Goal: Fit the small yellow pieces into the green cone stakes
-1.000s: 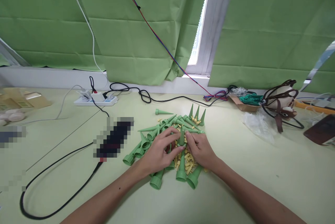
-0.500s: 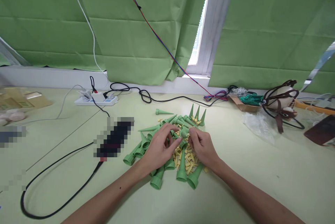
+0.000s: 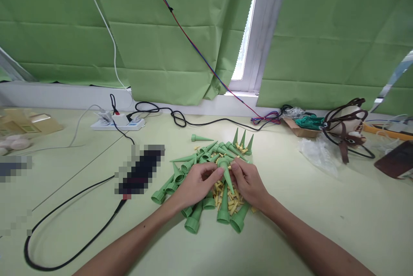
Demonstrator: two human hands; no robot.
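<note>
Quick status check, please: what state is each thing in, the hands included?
Left hand: thumb and fingers closed on the held green cone.
Right hand: fingers curled beside that cone; what they pinch is unclear.
Held green cone: tip pointing toward the wearer.
Three green cones at the back: upright.
Lone green cone: lying on its side.
Yellow pieces: loose, heaped.
Power strip: plugs inserted.
Green blinds: hanging, gap at the window.

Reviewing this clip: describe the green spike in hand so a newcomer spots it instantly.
On the pale table, find the pile of green spikes. Between the left hand and right hand is the spike, tip slanting toward the wearer; it alone is held.
</note>
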